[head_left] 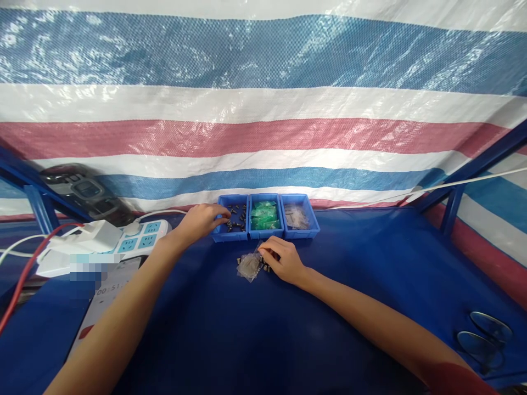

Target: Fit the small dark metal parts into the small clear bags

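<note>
My left hand (202, 221) reaches over the left rim of a blue bin (229, 237) that holds loose small dark screws (237, 225). Its thumb and fingertips come together low among the screws; whether one is between them is too small to see. In front of the bins, my right hand (285, 260) has thumb and forefinger pinched on what looks like the edge of a small clear plastic bag. Just left of it lie flat clear bags (249, 267) on the blue table (230, 329), with a few small brassy metal pieces (267, 269) beside them, partly under the hand.
Adjoining blue bins hold green packets (264, 215) and clear bags (295, 216). At left are a power strip (148, 236) with plugs and cables, a phone (107, 299) under my forearm and a dark device (86, 189). Eyeglasses (481, 340) lie right. Striped sheeting (263, 137) hangs behind.
</note>
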`<state>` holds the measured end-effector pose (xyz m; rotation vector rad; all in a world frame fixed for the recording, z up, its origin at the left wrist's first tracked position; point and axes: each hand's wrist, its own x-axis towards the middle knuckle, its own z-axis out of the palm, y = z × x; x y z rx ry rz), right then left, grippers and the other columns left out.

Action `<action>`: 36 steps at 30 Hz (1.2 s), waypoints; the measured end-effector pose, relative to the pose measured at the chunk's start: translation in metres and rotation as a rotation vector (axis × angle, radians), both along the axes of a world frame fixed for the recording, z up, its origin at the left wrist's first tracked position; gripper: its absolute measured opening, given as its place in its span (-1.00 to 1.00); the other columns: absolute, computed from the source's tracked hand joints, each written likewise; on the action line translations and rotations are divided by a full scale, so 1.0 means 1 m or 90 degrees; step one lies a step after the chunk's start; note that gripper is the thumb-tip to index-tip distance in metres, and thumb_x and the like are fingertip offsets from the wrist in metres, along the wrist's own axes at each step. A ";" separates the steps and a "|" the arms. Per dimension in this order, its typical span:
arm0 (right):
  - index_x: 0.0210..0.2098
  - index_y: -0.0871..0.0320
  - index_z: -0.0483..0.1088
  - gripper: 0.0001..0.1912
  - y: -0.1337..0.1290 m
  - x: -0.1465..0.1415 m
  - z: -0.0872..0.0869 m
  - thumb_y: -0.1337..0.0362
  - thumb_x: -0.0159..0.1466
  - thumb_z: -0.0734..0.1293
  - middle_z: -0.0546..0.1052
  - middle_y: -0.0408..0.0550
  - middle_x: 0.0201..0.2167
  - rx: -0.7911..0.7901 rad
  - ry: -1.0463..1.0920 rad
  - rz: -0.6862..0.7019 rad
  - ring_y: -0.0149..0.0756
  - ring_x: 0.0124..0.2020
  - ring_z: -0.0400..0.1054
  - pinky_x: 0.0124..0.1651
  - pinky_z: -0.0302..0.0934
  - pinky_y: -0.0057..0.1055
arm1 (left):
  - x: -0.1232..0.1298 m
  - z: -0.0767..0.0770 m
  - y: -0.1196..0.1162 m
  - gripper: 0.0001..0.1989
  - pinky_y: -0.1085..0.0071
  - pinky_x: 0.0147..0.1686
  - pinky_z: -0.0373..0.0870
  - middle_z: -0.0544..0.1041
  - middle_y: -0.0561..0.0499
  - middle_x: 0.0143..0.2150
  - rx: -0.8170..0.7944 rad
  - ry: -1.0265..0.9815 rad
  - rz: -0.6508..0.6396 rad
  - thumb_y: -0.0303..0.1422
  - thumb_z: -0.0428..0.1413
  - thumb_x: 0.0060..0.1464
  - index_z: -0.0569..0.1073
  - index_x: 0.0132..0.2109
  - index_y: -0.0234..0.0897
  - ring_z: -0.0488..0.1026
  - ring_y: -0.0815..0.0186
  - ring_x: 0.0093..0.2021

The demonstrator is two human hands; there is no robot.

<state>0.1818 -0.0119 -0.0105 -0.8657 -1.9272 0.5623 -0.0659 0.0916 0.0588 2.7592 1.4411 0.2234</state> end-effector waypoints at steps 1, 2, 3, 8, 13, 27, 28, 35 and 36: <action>-0.31 0.19 0.40 -0.78 0.000 0.000 0.000 0.29 0.35 0.15 0.39 -0.07 -0.44 0.000 0.001 0.002 -0.43 -0.51 0.22 -0.42 0.14 -0.47 | 0.000 0.000 0.000 -0.73 0.39 -0.15 0.33 0.58 0.02 -0.13 0.000 0.001 -0.002 -0.23 -0.04 0.13 0.53 -0.16 -0.15 0.49 0.17 -0.12; -0.31 0.19 0.40 -0.78 0.000 0.000 0.000 0.29 0.35 0.15 0.39 -0.07 -0.44 0.000 0.001 0.003 -0.43 -0.51 0.22 -0.42 0.14 -0.47 | 0.000 0.000 0.000 -0.72 0.38 -0.16 0.33 0.58 0.03 -0.12 0.001 0.001 -0.004 -0.23 -0.04 0.14 0.52 -0.16 -0.15 0.49 0.17 -0.12; -0.31 0.19 0.40 -0.78 0.000 0.000 0.000 0.29 0.34 0.15 0.39 -0.07 -0.44 0.001 0.002 0.003 -0.43 -0.51 0.22 -0.43 0.14 -0.47 | 0.000 0.000 0.000 -0.72 0.38 -0.16 0.32 0.57 0.03 -0.12 0.002 0.002 -0.005 -0.23 -0.04 0.14 0.52 -0.16 -0.15 0.48 0.17 -0.12; -0.32 0.19 0.39 -0.78 0.000 -0.001 0.000 0.29 0.34 0.15 0.39 -0.08 -0.44 0.003 0.006 0.004 -0.44 -0.52 0.20 -0.44 0.13 -0.46 | 0.000 0.001 0.000 -0.72 0.39 -0.16 0.32 0.58 0.02 -0.13 0.004 0.003 -0.002 -0.22 -0.04 0.14 0.53 -0.17 -0.16 0.48 0.18 -0.12; -0.32 0.18 0.40 -0.78 0.000 0.000 -0.001 0.29 0.34 0.15 0.40 -0.07 -0.44 0.001 0.002 0.004 -0.43 -0.52 0.22 -0.43 0.14 -0.46 | 0.001 0.000 0.000 -0.73 0.39 -0.17 0.32 0.58 0.03 -0.14 0.005 -0.006 -0.001 -0.21 -0.03 0.14 0.53 -0.17 -0.15 0.49 0.18 -0.13; -0.31 0.18 0.40 -0.77 0.000 -0.001 -0.001 0.28 0.35 0.14 0.40 -0.07 -0.44 0.005 -0.001 0.000 -0.43 -0.52 0.22 -0.44 0.14 -0.46 | 0.000 0.001 -0.001 -0.72 0.39 -0.17 0.32 0.58 0.01 -0.14 0.002 0.000 0.002 -0.25 -0.06 0.13 0.52 -0.18 -0.17 0.48 0.18 -0.14; -0.31 0.18 0.40 -0.76 0.000 -0.001 -0.001 0.27 0.35 0.14 0.40 -0.07 -0.44 0.006 -0.002 -0.001 -0.43 -0.52 0.22 -0.44 0.14 -0.46 | 0.001 0.001 -0.001 -0.72 0.39 -0.17 0.32 0.58 0.02 -0.14 0.003 0.000 0.002 -0.25 -0.06 0.13 0.53 -0.19 -0.17 0.48 0.18 -0.14; -0.31 0.18 0.40 -0.74 0.000 -0.001 0.000 0.24 0.36 0.13 0.40 -0.06 -0.45 0.005 -0.005 -0.004 -0.42 -0.52 0.23 -0.44 0.16 -0.46 | 0.000 0.001 -0.001 -0.73 0.38 -0.18 0.32 0.58 0.03 -0.14 0.006 0.006 0.000 -0.26 -0.05 0.13 0.52 -0.18 -0.16 0.48 0.17 -0.13; -0.31 0.17 0.40 -0.74 0.000 -0.001 0.000 0.24 0.36 0.13 0.40 -0.06 -0.45 0.004 -0.005 -0.004 -0.42 -0.52 0.23 -0.44 0.16 -0.46 | 0.000 0.001 0.000 -0.73 0.38 -0.18 0.32 0.58 0.03 -0.14 0.007 0.006 0.002 -0.26 -0.06 0.13 0.52 -0.18 -0.16 0.49 0.17 -0.13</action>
